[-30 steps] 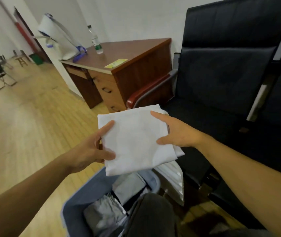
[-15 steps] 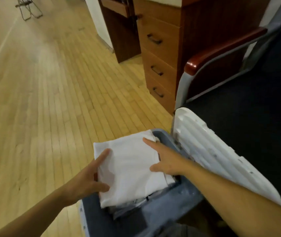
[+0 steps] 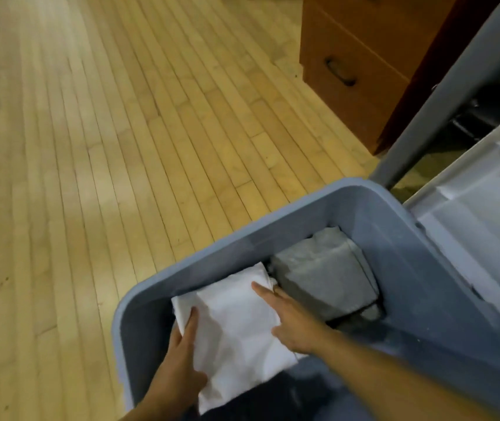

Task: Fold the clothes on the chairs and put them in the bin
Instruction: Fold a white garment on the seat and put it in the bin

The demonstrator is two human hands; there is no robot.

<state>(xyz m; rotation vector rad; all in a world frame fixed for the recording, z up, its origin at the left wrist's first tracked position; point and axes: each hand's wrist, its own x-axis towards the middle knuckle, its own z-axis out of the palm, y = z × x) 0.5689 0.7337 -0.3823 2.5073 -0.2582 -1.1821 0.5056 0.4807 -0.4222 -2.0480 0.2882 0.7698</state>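
Note:
A folded white garment (image 3: 236,332) lies low inside the blue-grey plastic bin (image 3: 303,217), against its left wall. My left hand (image 3: 179,366) holds the garment's left edge, thumb on top and fingers hidden beneath. My right hand (image 3: 291,320) holds its right edge, index finger stretched along the top and the other fingers tucked under the side. A folded grey garment (image 3: 324,284) sits beside it on the right in the bin. Something dark lies under the white garment at the near end.
The bin's white lid (image 3: 485,226) leans at its right side. A grey chair leg (image 3: 437,95) rises behind the bin, with a brown wooden drawer unit (image 3: 364,56) beyond it. Light wooden floor (image 3: 121,147) stretches to the left and ahead.
Both hands have carried the folded white garment from in front of the chair down over the bin and then deep into it. My view has tilted down onto the bin.

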